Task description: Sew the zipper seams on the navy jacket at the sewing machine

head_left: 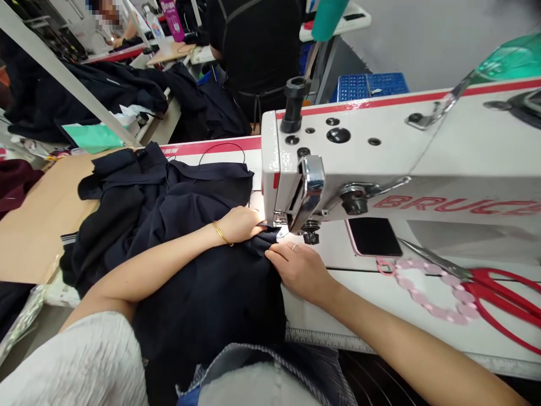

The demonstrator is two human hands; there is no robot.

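Note:
Dark navy fabric [211,293] lies bunched over the left of the sewing table and hangs over its front edge. My left hand [242,224], below a gold bracelet, pinches the fabric just left of the needle area of a white sewing machine [406,146]. Closer to me, my right hand [300,269], with a ring, has its fingers closed on the fabric's edge in front of the presser foot. Both hands are a short way apart. The needle itself is hidden by the machine head's metal parts.
Under the machine arm lies a phone [374,237]. Right of my right hand are a pink bead bracelet [416,293] and red-handled scissors [494,285]. A ruler strip [329,338] runs along the front edge. A person in black [257,51] sits beyond the machine, near a blue basket [367,84].

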